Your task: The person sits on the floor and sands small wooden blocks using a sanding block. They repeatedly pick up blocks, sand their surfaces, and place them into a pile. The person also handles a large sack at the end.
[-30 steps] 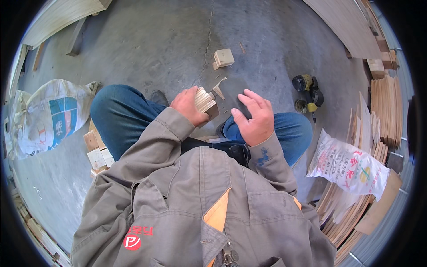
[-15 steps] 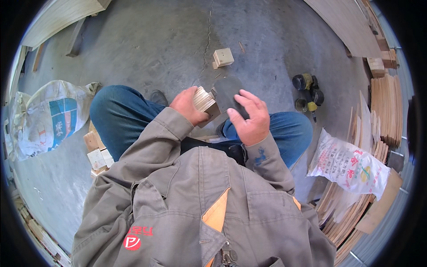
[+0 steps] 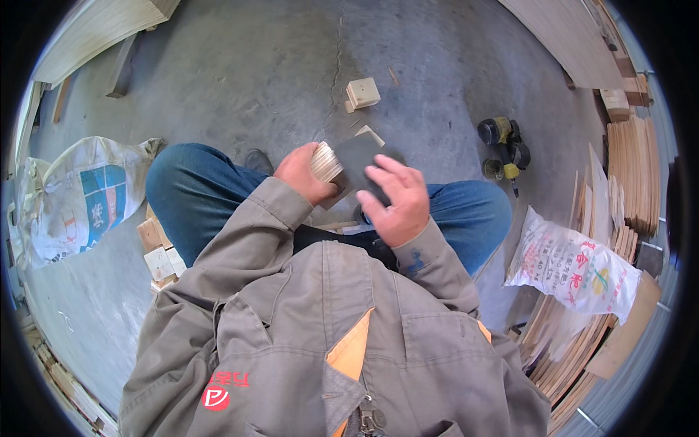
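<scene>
Shifted leftward since the earlier frame: right hand [image 3: 400, 207] with dark flat pad [image 3: 357, 154], from clear of the layered wood block [image 3: 325, 163] to overlapping its right side in view. Means for the work in hand, as judged: pad and block brought together; actual contact too blurred to tell. Little change at left hand [image 3: 297, 175]: closed round the block, fingers on the far side, thumb on the near side, held above the floor between the bent knees. At right: thumb and fingers moderately parted, with pad held among them; firmness of grip and underside not visible.

Materials noted. Block: pale, squared, banded in thin parallel plies at the exposed end, browner on the near face. Pad: matte, dark grey, straight-edged, roughly rectangular; composition uncertain. Beyond, on smooth grey concrete floor [image 3: 240, 95], cracked in one long line: small pale cube-like block [image 3: 363, 93], squared and layered. To the right: yellow-and-black power drill [image 3: 502, 146], crinkled white woven sack [image 3: 571, 266], thin stacked wood strips [image 3: 632, 175]. Beside left knee: loose pile of blocky offcuts [image 3: 160, 258].
</scene>
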The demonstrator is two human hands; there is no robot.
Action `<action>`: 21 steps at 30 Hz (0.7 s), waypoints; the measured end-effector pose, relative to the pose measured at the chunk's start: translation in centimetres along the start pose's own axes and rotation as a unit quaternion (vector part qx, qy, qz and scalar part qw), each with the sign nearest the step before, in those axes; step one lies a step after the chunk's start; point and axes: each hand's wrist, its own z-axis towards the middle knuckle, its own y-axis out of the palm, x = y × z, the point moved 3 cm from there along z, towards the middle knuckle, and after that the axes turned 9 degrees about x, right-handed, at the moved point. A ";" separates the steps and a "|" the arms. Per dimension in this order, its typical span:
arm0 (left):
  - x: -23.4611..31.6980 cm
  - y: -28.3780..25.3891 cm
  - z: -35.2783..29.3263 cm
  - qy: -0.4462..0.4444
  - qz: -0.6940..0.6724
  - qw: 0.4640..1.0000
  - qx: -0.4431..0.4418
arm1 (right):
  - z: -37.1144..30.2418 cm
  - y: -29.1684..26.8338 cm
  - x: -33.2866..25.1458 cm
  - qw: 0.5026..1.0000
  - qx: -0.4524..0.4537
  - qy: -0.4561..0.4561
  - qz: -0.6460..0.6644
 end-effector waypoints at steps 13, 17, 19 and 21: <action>-0.5 0.1 0.5 -0.103 -0.197 0.973 -0.059 | -0.8 -1.3 1.6 0.994 0.048 0.087 0.045; -0.8 0.1 0.8 -0.133 -0.248 0.955 -0.098 | -0.2 -1.0 0.7 0.995 0.065 0.063 0.049; -0.7 0.2 0.8 -0.136 -0.275 0.946 -0.106 | 0.4 -0.9 0.4 0.996 0.070 0.041 0.041; -0.2 0.1 0.7 -0.137 -0.286 0.942 -0.113 | 0.7 -0.1 0.3 0.996 0.064 0.030 0.045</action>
